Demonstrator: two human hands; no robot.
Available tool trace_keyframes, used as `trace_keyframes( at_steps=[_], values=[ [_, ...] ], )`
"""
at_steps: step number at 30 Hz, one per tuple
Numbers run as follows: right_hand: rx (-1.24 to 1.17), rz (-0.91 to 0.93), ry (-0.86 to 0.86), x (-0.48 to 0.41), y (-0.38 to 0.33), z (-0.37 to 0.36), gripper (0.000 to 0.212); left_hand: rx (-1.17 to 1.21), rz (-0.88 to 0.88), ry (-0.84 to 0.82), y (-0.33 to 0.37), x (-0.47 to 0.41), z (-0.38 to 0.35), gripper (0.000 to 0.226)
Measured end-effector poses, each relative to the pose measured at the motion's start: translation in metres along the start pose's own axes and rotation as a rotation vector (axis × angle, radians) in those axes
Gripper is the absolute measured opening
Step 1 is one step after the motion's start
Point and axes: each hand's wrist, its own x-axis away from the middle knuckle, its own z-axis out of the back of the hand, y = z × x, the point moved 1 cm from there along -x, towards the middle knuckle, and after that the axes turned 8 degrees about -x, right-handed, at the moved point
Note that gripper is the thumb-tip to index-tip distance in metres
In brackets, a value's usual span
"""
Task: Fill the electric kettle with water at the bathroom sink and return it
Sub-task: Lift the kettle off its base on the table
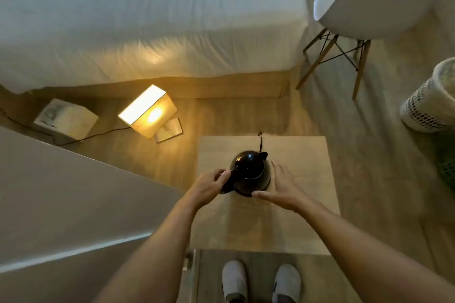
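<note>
A glossy black electric kettle (250,172) stands upright on a small wooden table (302,194), its lid closed and spout pointing away from me. A black cord (260,141) runs off the table's far edge behind it. My left hand (209,186) is at the kettle's handle on the left, fingers curled around it. My right hand (283,188) is spread open beside the kettle's right side, thumb near its base; I cannot tell whether it touches the kettle.
A bed with a white sheet (147,19) fills the far side. A lit lamp (147,112) and a box (66,118) stand on the floor at left. A white chair (357,7) and a white woven basket (433,103) are at right. My slippered feet (261,280) are below.
</note>
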Motion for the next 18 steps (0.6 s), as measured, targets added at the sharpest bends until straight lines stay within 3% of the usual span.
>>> trace_keyframes(
  at_steps=[7,12,18],
  values=[
    [-0.212,-0.016,0.173,-0.039,0.012,-0.045,0.135,0.117,-0.033,0.045,-0.017,-0.029,-0.023,0.051],
    [-0.285,-0.032,0.265,-0.050,0.011,-0.053,0.135,0.376,-0.063,0.017,-0.010,-0.030,-0.033,0.047],
    [-0.345,0.053,0.270,-0.039,-0.006,-0.029,0.126,0.415,-0.016,0.199,0.017,-0.029,-0.020,0.060]
  ],
)
